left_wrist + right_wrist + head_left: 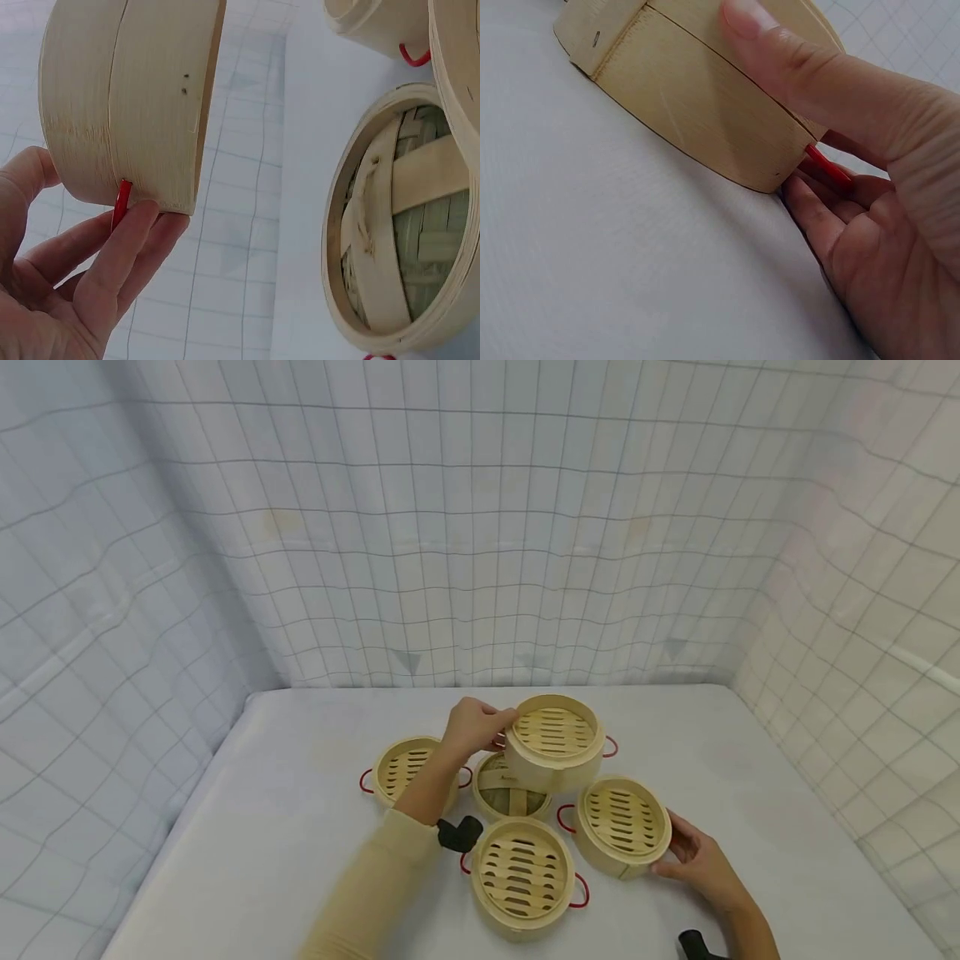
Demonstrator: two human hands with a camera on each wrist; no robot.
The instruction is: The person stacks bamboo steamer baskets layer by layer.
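My left hand (pixel 471 727) grips the left side of a bamboo steamer basket (pixel 558 768), held up above the table. In the left wrist view the thumb and fingers (pixel 127 259) lie around its side by a red handle (pixel 121 202). Below it sits a woven steamer lid (pixel 431 244), partly covered by that basket in the head view. My right hand (pixel 701 864) holds a second steamer basket (pixel 618 827) by its right side, thumb on the wall, fingers by the red handle (pixel 829 166). Whether that basket touches the table cannot be told.
A third steamer basket (pixel 521 877) stands at the front middle. Another basket (pixel 408 768) sits at the left, partly behind my left forearm. White cloth covers the table (pixel 247 827); grid-patterned fabric walls (pixel 480 552) enclose the back and sides.
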